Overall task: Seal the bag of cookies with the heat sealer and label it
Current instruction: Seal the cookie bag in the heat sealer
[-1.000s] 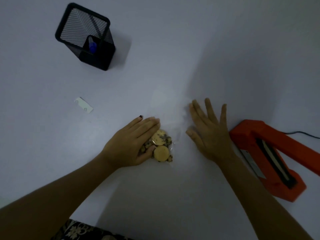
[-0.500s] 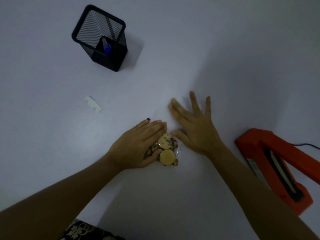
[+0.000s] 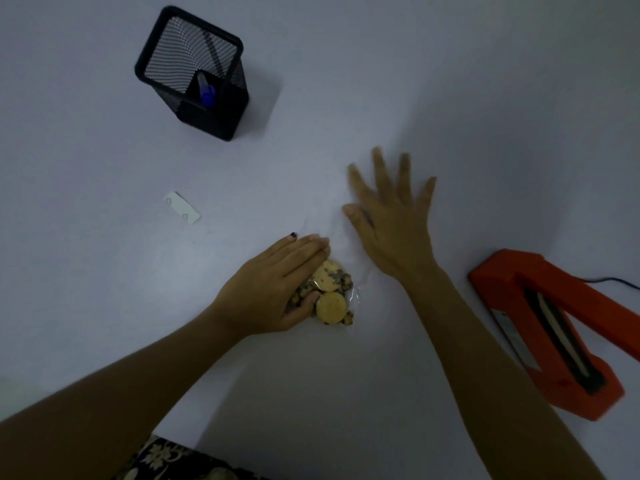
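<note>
A clear plastic bag of cookies lies on the white table, the cookies bunched at its near end and its flat empty part running away from me. My left hand rests flat on the cookie end, pinning it down. My right hand is spread flat and blurred over the bag's empty far part, fingers apart. The orange heat sealer sits at the right with its arm raised. A small white label lies to the left.
A black mesh pen holder with a blue-capped pen stands at the back left. The sealer's dark cord runs off the right edge. Patterned fabric shows at the bottom edge.
My right hand slid in to the cookies, then swept away from me along the bag's empty part. My left hand stayed on the cookies. The view shifted slightly.
</note>
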Demonstrator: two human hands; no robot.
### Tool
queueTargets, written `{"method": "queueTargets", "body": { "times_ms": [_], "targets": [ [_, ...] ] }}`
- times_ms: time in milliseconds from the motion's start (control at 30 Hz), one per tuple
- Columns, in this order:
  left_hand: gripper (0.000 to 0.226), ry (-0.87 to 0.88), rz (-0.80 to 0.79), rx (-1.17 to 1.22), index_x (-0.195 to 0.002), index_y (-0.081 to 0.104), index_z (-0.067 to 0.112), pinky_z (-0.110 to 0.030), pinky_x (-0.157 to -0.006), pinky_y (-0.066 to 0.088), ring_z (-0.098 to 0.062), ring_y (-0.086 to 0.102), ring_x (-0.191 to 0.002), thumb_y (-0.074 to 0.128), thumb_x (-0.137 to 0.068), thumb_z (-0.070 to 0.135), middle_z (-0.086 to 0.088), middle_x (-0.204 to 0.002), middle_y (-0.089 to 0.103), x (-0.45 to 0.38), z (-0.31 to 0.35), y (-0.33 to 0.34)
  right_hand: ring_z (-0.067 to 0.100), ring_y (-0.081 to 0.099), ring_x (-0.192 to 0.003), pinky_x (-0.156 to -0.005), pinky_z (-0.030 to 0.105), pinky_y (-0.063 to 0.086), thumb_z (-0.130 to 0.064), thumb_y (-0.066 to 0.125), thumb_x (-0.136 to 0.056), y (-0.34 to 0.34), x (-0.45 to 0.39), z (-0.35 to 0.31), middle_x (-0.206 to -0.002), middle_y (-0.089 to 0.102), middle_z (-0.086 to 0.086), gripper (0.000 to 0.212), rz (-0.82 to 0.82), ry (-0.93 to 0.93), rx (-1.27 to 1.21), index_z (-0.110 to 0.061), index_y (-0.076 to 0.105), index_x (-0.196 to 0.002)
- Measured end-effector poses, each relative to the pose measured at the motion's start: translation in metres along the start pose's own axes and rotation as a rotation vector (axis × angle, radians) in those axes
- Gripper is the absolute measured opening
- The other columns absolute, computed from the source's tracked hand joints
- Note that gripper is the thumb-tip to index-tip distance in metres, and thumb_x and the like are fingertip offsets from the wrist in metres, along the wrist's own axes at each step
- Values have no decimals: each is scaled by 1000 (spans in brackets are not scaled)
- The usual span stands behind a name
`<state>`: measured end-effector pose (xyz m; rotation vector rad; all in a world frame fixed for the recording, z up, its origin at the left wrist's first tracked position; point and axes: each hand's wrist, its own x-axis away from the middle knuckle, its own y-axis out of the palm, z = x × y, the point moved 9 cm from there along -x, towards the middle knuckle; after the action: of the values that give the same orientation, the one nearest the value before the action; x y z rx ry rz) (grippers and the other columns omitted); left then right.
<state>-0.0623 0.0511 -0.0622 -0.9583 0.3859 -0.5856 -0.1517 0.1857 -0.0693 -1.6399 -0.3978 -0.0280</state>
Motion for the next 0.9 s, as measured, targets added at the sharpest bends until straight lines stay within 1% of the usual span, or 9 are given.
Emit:
{"method": "queueTargets", "body": {
  "times_ms": [100, 200, 300, 433, 567, 633, 700, 800, 900],
  "targets": [
    [57, -1, 3, 3, -136, 46, 3, -40, -112, 35, -21, 42, -134, 52, -90, 35, -11, -143, 47, 0, 2, 0, 36, -9, -147, -110, 68, -5, -66, 21, -92, 1, 23, 20, -162, -4, 6, 74, 35, 188, -111, -29, -1, -152],
    [58, -5, 3, -3, -136, 46, 3, -39, -112, 35, -22, 42, -134, 52, -90, 37, -11, -143, 47, 0, 2, 0, 33, -10, -147, -112, 67, -5, -74, 29, -87, 15, 50, 6, -162, -9, 6, 87, -8, 173, -106, -29, -8, -152],
    [58, -3, 3, -13, -136, 46, 3, -39, -112, 35, -21, 41, -135, 53, -90, 37, -11, -143, 46, 0, 2, 2, 32, -14, -147, -112, 65, -7, -78, 33, -83, 17, 62, 15, -161, -13, 6, 93, 5, 247, -126, -32, -11, -150],
    [58, 4, 8, -27, -136, 46, 3, -39, -112, 34, -22, 41, -135, 52, -90, 36, -11, -143, 47, 0, 4, 1, 29, -10, -148, -111, 60, -9, -82, 40, -75, 11, 77, 29, -162, -7, 9, 106, 83, 413, -210, -27, -5, -152],
    [59, 12, 11, -34, -137, 46, 3, -37, -114, 31, -22, 41, -134, 52, -90, 38, -12, -143, 47, 0, 5, -1, 25, -7, -149, -114, 59, -7, -76, 52, -75, 16, 96, 33, -162, -3, 10, 104, 137, 566, -375, -26, 3, -152],
    [59, 18, 21, -27, -137, 46, 3, -38, -114, 32, -22, 41, -134, 53, -90, 38, -11, -143, 47, 0, 7, -2, 24, -5, -149, -115, 58, -6, -72, 56, -76, 17, 104, 34, -162, 3, 11, 99, 189, 627, -417, -24, 15, -151],
    [57, 21, 32, -22, -136, 47, 3, -39, -113, 34, -22, 42, -134, 53, -90, 37, -11, -142, 48, 1, 7, -2, 27, -2, -149, -116, 56, -5, -65, 62, -76, 15, 109, 30, -161, 12, 11, 84, 262, 651, -445, -22, 37, -144],
    [57, 21, 38, -12, -135, 48, 3, -40, -112, 34, -21, 42, -134, 53, -90, 37, -11, -142, 48, 1, 6, -3, 30, -1, -148, -117, 47, -8, -44, 73, -78, 10, 107, 21, -159, 19, 11, 43, 385, 611, -529, -20, 65, -112],
    [56, 19, 36, -2, -136, 47, 4, -39, -113, 34, -20, 41, -135, 50, -92, 39, -10, -142, 49, 2, 5, -2, 30, 0, -149, -118, 42, -7, -32, 75, -79, 14, 106, 15, -158, 22, 9, 18, 435, 596, -640, -17, 69, -88]
  ]
}}
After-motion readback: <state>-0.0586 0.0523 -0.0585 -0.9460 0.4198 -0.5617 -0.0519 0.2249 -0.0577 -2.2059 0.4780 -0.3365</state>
